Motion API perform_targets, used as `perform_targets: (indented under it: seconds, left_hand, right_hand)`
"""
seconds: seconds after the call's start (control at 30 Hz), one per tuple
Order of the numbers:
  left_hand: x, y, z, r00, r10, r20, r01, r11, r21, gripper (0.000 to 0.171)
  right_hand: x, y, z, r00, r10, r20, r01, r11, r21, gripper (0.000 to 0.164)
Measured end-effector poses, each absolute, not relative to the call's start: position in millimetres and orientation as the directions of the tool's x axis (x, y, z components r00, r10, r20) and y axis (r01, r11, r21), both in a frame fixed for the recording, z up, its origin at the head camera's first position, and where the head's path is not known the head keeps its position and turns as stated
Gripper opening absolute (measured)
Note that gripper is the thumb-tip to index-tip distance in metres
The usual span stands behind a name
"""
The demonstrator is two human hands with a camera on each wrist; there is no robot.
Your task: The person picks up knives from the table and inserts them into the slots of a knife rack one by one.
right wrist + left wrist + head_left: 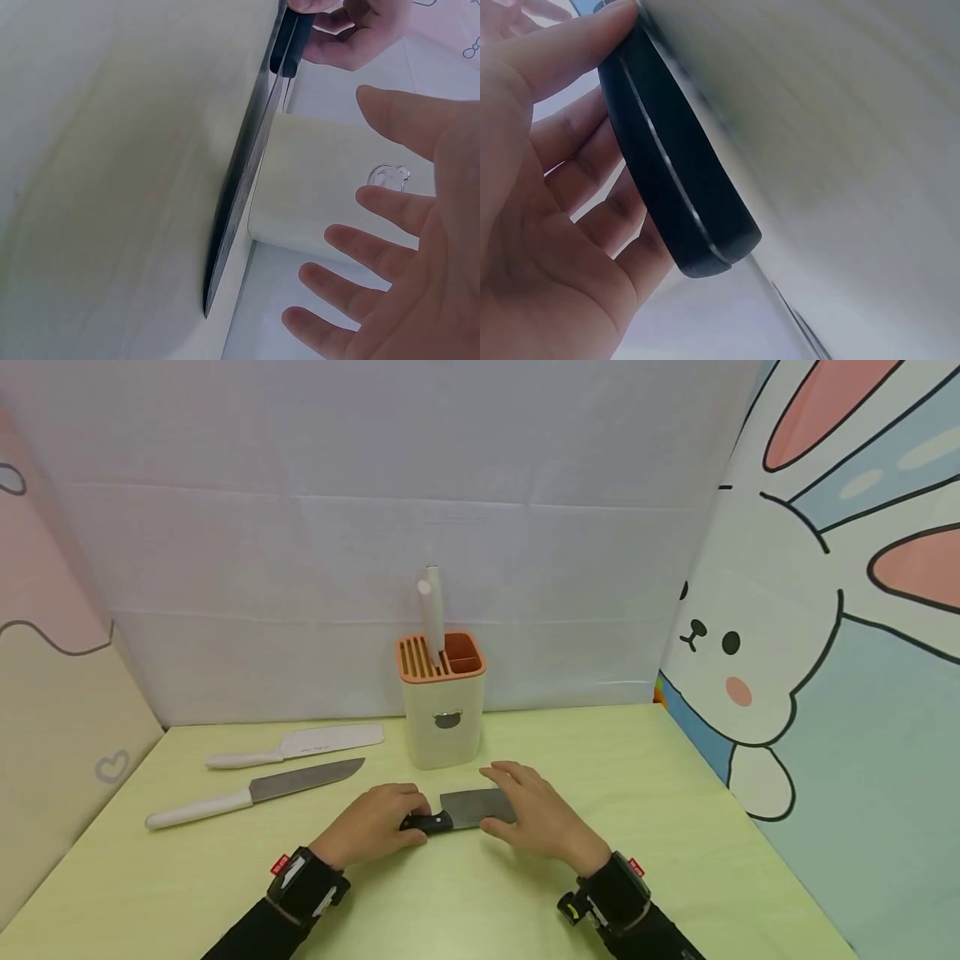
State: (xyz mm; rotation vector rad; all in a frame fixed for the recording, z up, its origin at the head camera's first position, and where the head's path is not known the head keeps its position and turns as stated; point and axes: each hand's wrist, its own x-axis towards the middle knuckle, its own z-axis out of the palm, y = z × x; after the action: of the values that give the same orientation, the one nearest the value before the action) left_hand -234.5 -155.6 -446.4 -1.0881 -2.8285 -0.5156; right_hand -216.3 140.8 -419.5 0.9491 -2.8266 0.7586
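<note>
- Black-handled cleaver: lies low over the pale green table, in front of the knife block, blade pointing to the person's right. I cannot tell whether the blade touches the table along its whole length.
- Left hand: I read a pinch on the black handle, thumb on one side and fingertips on the other; my left wrist view shows the palm standing off the butt.
- Right hand: fingers spread and gripping nothing, beside the blade's far end. In my right wrist view there is a gap between fingers and steel.
- Handling, my estimate: rigid throughout, moderately heavy, with the weight well into the broad blade, so a light pinch may let the tip droop or twist. Not fragile.
- Surface, my estimate: the smooth blade would slip under fingertips; the handle should give better purchase.
- Where to hold: I would take the handle close to the blade, fingers wrapped. Any second support belongs on the flat or the spine, clear of the edge.
- Surroundings: a white-handled cleaver and a white-handled knife lie to the left; two white handles stand up from the block.
</note>
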Motion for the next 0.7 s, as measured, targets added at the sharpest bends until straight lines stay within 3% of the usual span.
perform_targets:
  seconds: [0.7]
  left_hand:
    - [-231,-116,-440,-0.718,0.670,0.189,0.693,0.665,0.278,0.022]
  right_hand:
    - [-215,140,-420,-0.794,-0.561,0.236,-0.604,0.681,-0.413,0.069]
